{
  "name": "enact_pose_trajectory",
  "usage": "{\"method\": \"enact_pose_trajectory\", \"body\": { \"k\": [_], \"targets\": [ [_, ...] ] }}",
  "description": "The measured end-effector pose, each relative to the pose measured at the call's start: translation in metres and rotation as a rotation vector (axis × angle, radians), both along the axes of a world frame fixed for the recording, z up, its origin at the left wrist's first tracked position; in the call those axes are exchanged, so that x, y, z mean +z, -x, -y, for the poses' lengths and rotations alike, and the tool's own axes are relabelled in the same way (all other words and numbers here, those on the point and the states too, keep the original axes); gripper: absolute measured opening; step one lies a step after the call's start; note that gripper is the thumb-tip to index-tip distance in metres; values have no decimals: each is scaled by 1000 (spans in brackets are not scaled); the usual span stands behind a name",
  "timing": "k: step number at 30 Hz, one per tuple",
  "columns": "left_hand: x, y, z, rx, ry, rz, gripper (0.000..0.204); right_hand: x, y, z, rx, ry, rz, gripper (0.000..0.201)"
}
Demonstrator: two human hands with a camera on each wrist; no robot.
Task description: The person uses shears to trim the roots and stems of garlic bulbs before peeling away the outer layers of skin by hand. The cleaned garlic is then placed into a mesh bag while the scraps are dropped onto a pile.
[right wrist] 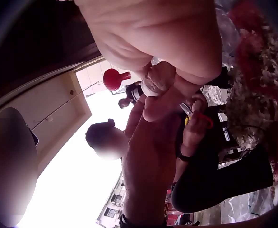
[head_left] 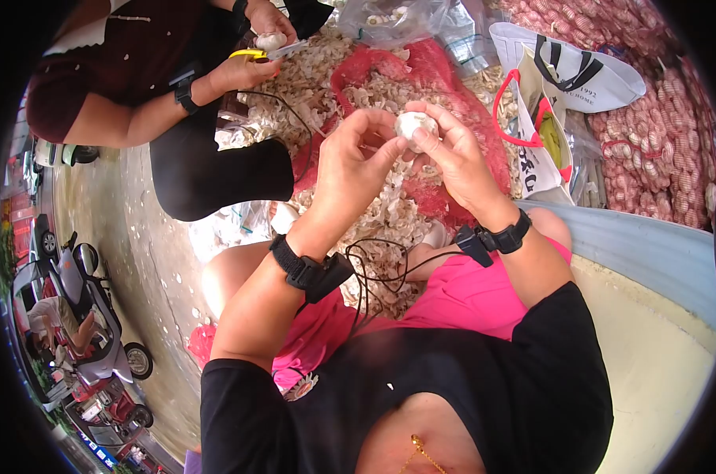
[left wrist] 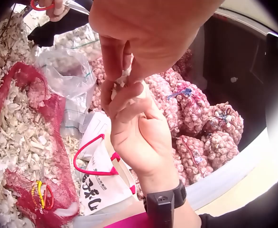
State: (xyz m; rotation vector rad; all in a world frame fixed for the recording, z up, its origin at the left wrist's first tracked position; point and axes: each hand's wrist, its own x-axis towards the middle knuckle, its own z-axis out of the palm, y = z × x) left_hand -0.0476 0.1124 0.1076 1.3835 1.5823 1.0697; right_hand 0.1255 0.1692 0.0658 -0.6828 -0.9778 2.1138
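A white garlic bulb [head_left: 416, 126] is held up in front of the chest, above a heap of papery garlic skins [head_left: 386, 193]. My right hand [head_left: 458, 162] grips it from the right, thumb across its near face. From the left, my left hand [head_left: 352, 158] has curled fingers and thumb tip at the bulb's side. In the left wrist view, the left hand [left wrist: 148, 33] covers most of the bulb, and the right hand [left wrist: 141, 128] is below it. The right wrist view shows the bulb [right wrist: 159, 78] between the fingers of the right hand [right wrist: 162, 38].
Red mesh netting [head_left: 484, 134] lies over the skins. Beside it stand a white bag with red handles [head_left: 536, 170] and net sacks of garlic [head_left: 650, 150]. Opposite, another person's hand [head_left: 243, 73] holds yellow-handled scissors [head_left: 250, 54]. Black cables [head_left: 366, 268] hang between the wrists.
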Motion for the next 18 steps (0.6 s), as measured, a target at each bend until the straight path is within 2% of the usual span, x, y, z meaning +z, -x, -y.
{"method": "enact_pose_trajectory", "body": {
  "k": [1, 2, 3, 5, 6, 8, 10, 12, 14, 18],
  "targets": [
    [-1, 1, -1, -5, 1, 0, 27, 2, 4, 2, -77, -170, 66, 39],
    [-4, 2, -3, 12, 37, 131, 29, 4, 8, 5, -151, -339, 132, 43],
    [-5, 4, -3, 31, 74, 260, 30, 3, 9, 6, -153, -338, 130, 43],
    [-7, 6, -3, -25, 92, 283, 34, 3, 11, 7, -245, -549, 175, 48],
    [-7, 6, -4, -29, 130, 355, 34, 3, 9, 7, -247, -549, 174, 48],
    [-9, 6, -4, -34, 170, 426, 34, 6, 2, 6, -89, -525, 237, 45],
    [-10, 8, -5, -42, 244, 660, 34, 9, 3, 6, -105, -537, 237, 42],
    [-8, 8, -5, -35, 244, 685, 35, 10, 3, 5, -122, -551, 237, 39],
    [-6, 6, -5, -29, 244, 713, 37, 10, 2, 2, -189, -749, 298, 37],
    [-8, 2, -3, -8, 166, 535, 39, 11, -1, 1, -240, -810, 370, 35]
  ]
}}
